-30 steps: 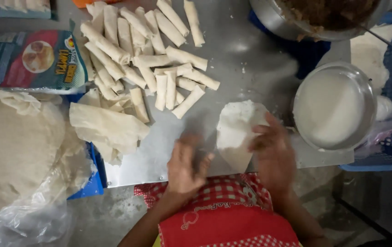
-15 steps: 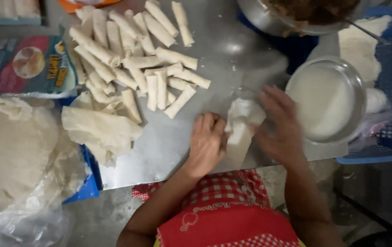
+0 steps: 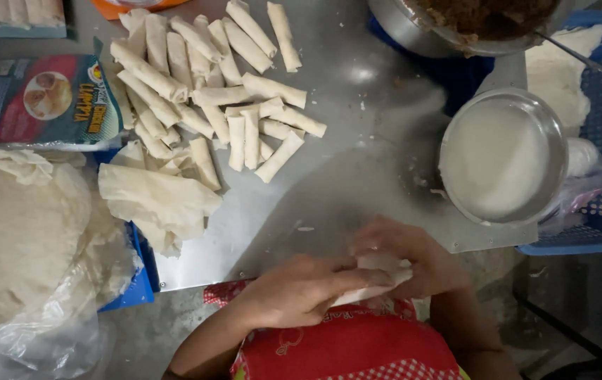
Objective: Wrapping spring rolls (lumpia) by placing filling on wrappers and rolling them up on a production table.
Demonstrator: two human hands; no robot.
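Both hands have drawn back to the near edge of the grey metal tabletop (image 3: 357, 112): left hand (image 3: 301, 288) and right hand (image 3: 406, 257) together clasp the pale, half-rolled wrapper (image 3: 385, 276), fingers curled over it. Beyond lie loose cream wrapper sheets (image 3: 157, 200) and a round steel bowl of white paste (image 3: 501, 156), then the pile of finished pale rolls (image 3: 216, 91).

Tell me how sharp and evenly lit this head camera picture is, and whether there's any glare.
Head view: mostly sharp, the hands slightly soft around the wrapper roll; a bright glare spot on the metal table; the white liquid bowl looks washed out; the floor at lower right falls into shadow.
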